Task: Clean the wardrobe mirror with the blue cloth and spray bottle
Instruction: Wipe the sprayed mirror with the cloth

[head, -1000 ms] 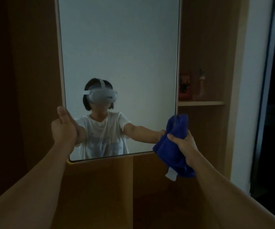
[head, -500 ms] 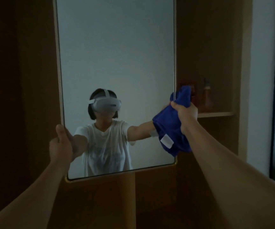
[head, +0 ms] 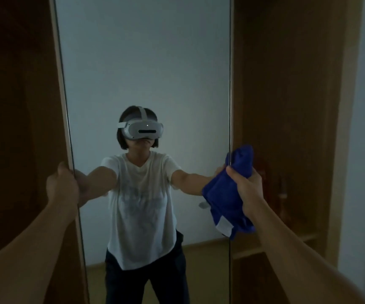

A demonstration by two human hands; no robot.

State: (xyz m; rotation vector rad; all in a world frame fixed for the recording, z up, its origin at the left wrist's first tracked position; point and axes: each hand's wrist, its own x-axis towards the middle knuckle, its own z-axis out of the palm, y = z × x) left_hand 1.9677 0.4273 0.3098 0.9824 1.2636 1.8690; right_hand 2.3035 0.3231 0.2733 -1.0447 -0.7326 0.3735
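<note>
The mirror (head: 146, 73) fills the wardrobe (head: 287, 84) front ahead of you, its left edge under your left grip, its right edge at your right one. Work the glass in long overlapping strokes from that right edge inward, keeping the cloth (head: 227, 194) flat rather than bunched, so no streaks remain. Your left hand (head: 62, 189) is curled closed around the mirror's frame, arm straight, steadying it. Your right hand (head: 246, 187) is fisted on the cloth, arm extended, the wad pressed at the glass's right edge. No spray bottle shows clearly.
</note>
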